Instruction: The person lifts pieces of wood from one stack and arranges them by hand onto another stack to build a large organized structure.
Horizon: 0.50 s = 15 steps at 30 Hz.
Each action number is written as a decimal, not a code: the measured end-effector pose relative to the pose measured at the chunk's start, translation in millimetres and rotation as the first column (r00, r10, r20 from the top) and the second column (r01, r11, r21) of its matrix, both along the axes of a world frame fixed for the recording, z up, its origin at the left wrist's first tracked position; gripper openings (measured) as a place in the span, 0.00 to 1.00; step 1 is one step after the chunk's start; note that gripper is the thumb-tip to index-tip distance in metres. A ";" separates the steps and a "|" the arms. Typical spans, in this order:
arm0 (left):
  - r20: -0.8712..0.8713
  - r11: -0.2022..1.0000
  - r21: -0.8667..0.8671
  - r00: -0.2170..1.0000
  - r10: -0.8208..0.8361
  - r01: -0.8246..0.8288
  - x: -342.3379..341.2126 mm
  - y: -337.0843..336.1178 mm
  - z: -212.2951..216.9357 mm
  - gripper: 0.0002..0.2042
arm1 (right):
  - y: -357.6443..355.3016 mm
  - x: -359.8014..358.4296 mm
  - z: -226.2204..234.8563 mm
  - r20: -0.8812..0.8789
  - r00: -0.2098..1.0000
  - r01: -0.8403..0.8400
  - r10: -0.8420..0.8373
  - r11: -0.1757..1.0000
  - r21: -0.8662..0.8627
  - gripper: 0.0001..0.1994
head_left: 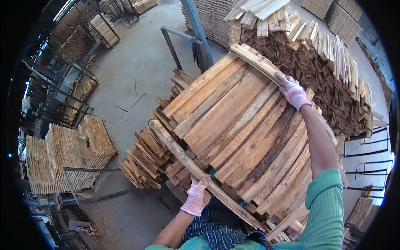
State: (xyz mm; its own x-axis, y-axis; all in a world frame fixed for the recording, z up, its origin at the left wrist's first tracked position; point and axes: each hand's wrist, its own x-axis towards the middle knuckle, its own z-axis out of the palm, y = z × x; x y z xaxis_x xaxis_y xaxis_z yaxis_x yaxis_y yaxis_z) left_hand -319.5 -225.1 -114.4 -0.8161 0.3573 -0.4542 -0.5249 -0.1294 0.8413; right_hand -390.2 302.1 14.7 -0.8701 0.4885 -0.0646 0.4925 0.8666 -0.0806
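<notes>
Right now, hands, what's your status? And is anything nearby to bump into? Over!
Left hand on near strip. Right hand at far strip. Boards side by side between them. Blue post beyond.

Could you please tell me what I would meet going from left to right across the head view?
Neat board stack → left gloved hand → right gloved hand → small board stack at lower right.

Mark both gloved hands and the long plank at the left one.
Left hand (196,196): head view, middle of the gloved hand.
Right hand (294,92): head view, gloved back of the hand.
Long plank (218,193): head view, visible face, about midway along.
</notes>
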 end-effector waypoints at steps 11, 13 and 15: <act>0.309 0.967 0.206 0.948 0.080 -0.149 -1.0 22.6 76.2 0.22 | -132.8 112.2 36.3 -0.021 0.946 -0.324 0.324 0.945 -0.040 0.21; 0.303 0.984 0.147 0.951 0.053 -0.101 -2.7 7.9 85.2 0.23 | -142.5 156.5 52.8 0.007 0.984 -0.178 0.179 0.979 -0.095 0.20; 0.297 0.986 0.146 0.954 0.028 -0.074 -3.5 -2.0 100.1 0.23 | -142.7 204.6 58.8 -0.056 0.998 -0.032 0.023 0.987 -0.159 0.20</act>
State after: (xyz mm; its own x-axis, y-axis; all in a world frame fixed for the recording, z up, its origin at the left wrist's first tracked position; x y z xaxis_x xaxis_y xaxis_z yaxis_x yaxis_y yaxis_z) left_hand -323.0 -227.0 -14.4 -0.6741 0.4033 -0.6189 -0.7346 -0.2782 0.6188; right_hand -185.5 159.4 73.5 -0.8876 0.4513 -0.0924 0.4596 0.8537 -0.2447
